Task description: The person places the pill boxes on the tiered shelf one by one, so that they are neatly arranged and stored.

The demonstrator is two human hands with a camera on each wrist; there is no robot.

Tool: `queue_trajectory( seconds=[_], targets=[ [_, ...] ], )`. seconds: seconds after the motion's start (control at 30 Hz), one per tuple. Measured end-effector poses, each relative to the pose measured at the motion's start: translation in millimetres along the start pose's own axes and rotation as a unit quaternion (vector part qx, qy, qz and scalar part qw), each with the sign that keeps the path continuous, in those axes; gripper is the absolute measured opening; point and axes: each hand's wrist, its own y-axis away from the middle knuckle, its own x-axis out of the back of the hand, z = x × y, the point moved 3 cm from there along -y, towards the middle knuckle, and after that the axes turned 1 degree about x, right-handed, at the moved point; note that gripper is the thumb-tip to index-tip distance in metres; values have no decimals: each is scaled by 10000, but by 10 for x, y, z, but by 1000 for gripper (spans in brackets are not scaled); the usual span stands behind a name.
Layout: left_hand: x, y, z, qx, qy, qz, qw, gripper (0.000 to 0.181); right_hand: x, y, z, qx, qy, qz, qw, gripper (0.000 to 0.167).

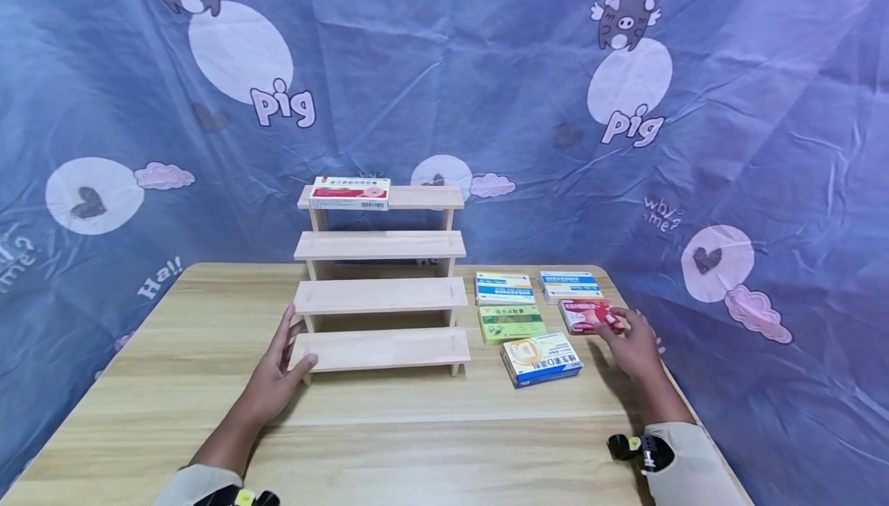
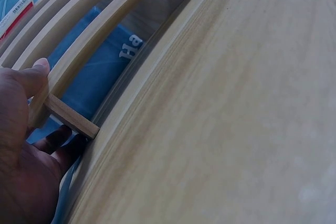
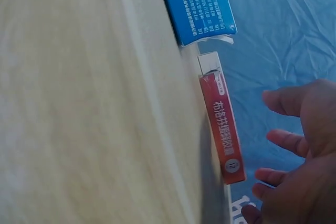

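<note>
A four-step wooden display shelf stands on the table. My left hand grips the left end of its lowest step, thumb on top; in the left wrist view, fingers reach behind the end leg. On the right lies a red medicine box, with my right hand beside it. From the right wrist view, the thumb and fingers of that hand are spread, with a gap between them and the red box. A white-and-red medicine box rests on the top step's left part.
Near the red box lie a green medicine box, two blue-and-white boxes, one left and one right, and a white-and-blue box in front. Blue printed cloth hangs behind and beside the wooden table.
</note>
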Motion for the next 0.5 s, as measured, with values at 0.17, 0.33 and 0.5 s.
queue_trajectory(
  seconds=[0.17,0.33,0.5],
  targets=[
    [3,14,0,15,28,-6,10000,97,-37,-17,71,-74,-381,-228,9990,64],
    [7,21,8,101,-8,-15,9999,96,-60,-54,147,-129,-674,-261,9973,63],
    [9,8,14,89,-20,-37,10000,97,-42,-103,206,-325,-726,-220,9966,62]
  ],
)
